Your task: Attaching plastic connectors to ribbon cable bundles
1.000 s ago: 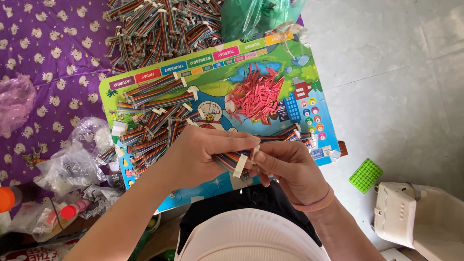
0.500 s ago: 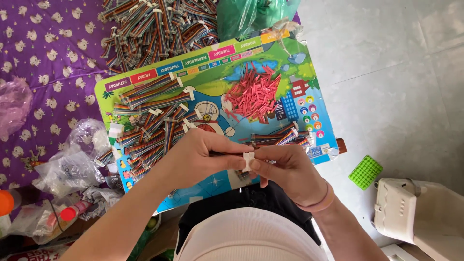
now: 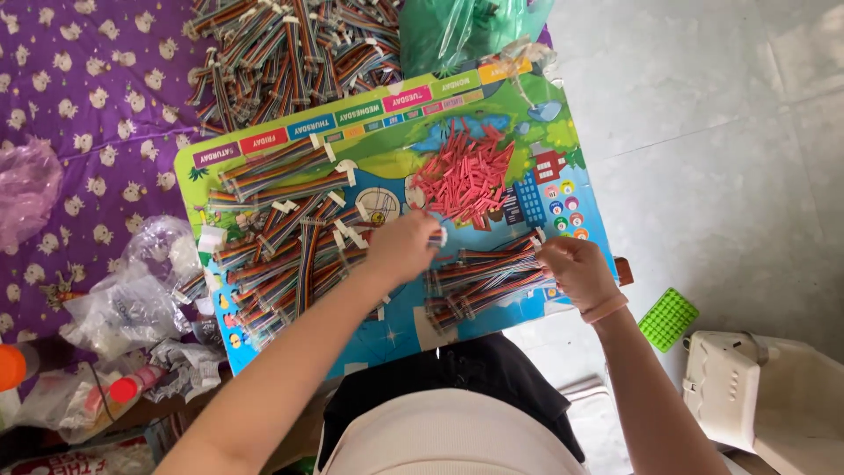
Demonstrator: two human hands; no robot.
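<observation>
The person's left hand [image 3: 406, 249] and right hand [image 3: 571, 266] each pinch one end of a flat bundle of rainbow-coloured ribbon cables [image 3: 483, 277], grips closed to stretch it straight at lower centre, over the bright picture board [image 3: 387, 123].

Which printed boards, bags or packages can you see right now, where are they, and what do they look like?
Colourful printed rectangular board: centre, under cable bundles, green-blue with coloured label strips.
Green plastic bag: top edge, crumpled.
Clear plastic bags: left of board, crinkled.
Pink plastic bag: far left, translucent.
</observation>
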